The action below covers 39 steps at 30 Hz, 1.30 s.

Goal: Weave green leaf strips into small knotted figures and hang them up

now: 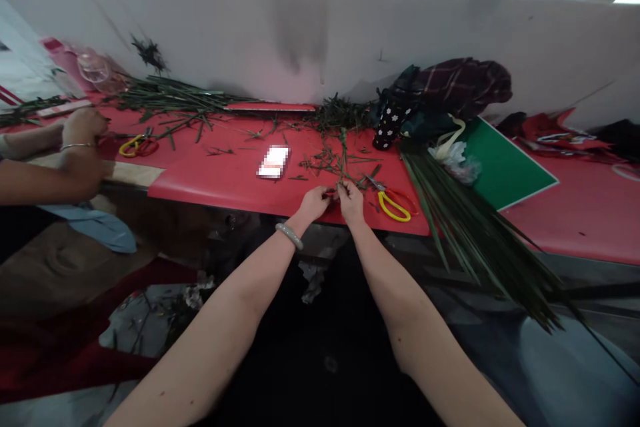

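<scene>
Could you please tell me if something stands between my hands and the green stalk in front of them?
Nothing visible does. The right hand seems to pinch the lower end of the green stalk, with the left hand close beside. The nearer scissors lie to the right, out of the way.

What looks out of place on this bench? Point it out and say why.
The long green leaves on the right jut well past the red tabletop's front edge, so they look askew. Green scraps lie strewn about, untidy rather than clearly spilled. Nothing looks plainly damaged.
</scene>
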Available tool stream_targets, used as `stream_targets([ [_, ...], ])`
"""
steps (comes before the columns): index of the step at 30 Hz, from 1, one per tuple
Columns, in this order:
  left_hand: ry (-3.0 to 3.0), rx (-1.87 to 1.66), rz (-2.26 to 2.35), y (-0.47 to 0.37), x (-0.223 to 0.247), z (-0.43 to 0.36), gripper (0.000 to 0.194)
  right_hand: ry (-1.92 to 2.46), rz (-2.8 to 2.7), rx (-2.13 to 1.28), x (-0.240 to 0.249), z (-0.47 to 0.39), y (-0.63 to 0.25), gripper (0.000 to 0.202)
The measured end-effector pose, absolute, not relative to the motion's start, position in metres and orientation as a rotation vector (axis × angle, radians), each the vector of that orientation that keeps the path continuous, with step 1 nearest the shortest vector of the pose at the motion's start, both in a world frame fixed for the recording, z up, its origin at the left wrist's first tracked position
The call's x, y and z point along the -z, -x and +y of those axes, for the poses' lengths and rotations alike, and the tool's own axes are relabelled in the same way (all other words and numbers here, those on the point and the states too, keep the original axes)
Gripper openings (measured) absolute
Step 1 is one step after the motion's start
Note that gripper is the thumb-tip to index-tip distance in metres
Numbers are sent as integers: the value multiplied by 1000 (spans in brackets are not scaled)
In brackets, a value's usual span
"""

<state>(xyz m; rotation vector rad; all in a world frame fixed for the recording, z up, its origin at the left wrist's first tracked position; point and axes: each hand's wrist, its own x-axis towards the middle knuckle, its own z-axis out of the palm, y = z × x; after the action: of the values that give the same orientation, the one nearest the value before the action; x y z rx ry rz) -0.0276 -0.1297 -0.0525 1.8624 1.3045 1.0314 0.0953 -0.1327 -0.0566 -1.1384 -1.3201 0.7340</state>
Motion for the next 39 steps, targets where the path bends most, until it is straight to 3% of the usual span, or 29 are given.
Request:
stream_targets([
  [6, -2011, -986, 1478, 26, 50, -132, 19, 1132, -1319, -733, 60, -130, -94, 23],
  [15, -1947, -1008, 1510, 27, 53, -132, 26, 1157, -1497, -620, 61, -131, -94, 20],
  [39, -2004, -993, 1577, 23, 49, -137, 21, 1145, -1395, -693, 66, -129, -96, 24],
])
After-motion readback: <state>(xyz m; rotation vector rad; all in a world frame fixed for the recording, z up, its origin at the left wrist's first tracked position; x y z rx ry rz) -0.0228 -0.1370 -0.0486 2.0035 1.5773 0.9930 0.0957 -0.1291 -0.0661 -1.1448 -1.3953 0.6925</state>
